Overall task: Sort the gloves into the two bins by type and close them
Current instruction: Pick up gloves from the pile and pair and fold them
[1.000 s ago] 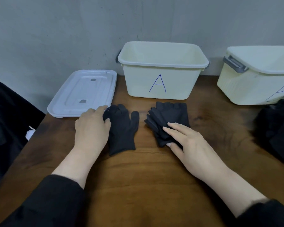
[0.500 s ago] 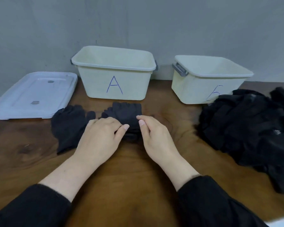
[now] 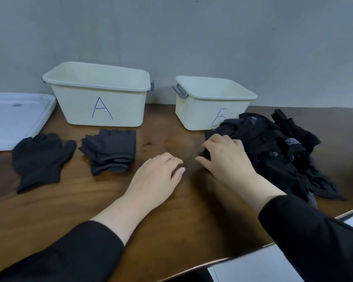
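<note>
The unsorted pile of black gloves (image 3: 273,151) lies along the right edge of the desk (image 3: 171,210), just in front of the bin marked B (image 3: 200,110). The right hand (image 3: 226,157) has come across to it since a moment ago, when both hands were pressing the folded stack; its fingers now curl over the pile's near left edge and seem to pinch dark fabric, though how much they hold is hidden. The left hand (image 3: 157,178) has come off the stack too and hangs over bare wood at mid-desk, fingers loosely bent, holding nothing.

The stack of fingerless gloves (image 3: 110,151) sits in front of the bin marked A (image 3: 102,102), and just left of it lies the full-fingered pair (image 3: 39,157), near the white lid (image 3: 14,119) at the back left corner. Both bins stand open against the wall.

The shift suggests one pairing is finished and the next glove is being drawn out. No gloves show in either bin from this angle, so sorting looks early and closing is far off.
</note>
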`<state>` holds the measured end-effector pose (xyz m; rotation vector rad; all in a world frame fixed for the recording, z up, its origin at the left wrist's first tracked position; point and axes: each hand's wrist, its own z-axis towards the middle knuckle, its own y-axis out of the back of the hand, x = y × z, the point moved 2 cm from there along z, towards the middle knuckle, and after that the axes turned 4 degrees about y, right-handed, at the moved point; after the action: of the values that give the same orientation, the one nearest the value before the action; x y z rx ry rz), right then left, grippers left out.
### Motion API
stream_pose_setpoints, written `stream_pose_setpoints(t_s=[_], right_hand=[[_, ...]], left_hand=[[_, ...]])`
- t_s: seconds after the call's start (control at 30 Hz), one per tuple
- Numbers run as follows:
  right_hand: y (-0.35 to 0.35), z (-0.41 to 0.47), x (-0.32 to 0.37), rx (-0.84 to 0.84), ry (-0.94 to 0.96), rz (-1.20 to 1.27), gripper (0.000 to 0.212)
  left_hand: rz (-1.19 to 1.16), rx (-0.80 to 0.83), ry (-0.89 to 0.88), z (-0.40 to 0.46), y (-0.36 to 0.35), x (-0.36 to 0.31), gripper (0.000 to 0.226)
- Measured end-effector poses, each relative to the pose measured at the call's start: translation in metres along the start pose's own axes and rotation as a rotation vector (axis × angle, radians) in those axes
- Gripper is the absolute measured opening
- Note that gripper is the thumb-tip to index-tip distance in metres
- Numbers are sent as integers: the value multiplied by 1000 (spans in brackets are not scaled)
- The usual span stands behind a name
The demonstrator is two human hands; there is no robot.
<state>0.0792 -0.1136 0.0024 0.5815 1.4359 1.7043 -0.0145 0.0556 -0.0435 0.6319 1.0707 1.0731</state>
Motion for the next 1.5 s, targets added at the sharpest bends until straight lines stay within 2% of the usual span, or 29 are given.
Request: stream_pose_setpoints(t_s=[0.07,0.17,0.4,0.5,0.7,0.77,0.87,1.03,1.1,1.17,1.23,1.3,1.37,1.5], right_hand=[[-5,-8,-10,32,-78,-131,52],[-21,-17,-14,40,-108,-170,55],[-34,-18,-18,-11,-109,-140,24],[-33,-18,-21,-11,-113,-110,22],[8,-17,-18,22,-197,197,28],[28,-16,-13,-57,-221,334,27],[63,-13,-9,-211,-212,410,24],[115,4,-16,-267,-157,577,20],[132,15,-15,-186,-139,755,17],[139,26,-8,-20,-122,906,18],[135,37,1,128,-63,924,20],[124,50,11,167,-33,902,21],[116,61,22,105,-29,870,19],[109,73,41,-228,73,603,18]], left_hand=[[-18,19,10,3,-4,-5,38],[-42,38,10,3,-6,-3,37],[-77,45,38,0,-2,8,35],[-76,45,34,-1,2,7,35],[-124,9,22,-3,8,7,35],[-134,-11,30,-2,10,9,35],[-155,-50,38,-3,13,9,35],[-216,-178,31,-2,24,14,32],[-244,-267,38,-3,31,20,29],[-256,-350,64,-5,40,28,27],[-258,-410,108,-9,49,39,27],[-264,-449,151,-14,56,52,26],[-263,-460,202,-20,63,66,25],[-226,-449,270,-36,78,87,26]])
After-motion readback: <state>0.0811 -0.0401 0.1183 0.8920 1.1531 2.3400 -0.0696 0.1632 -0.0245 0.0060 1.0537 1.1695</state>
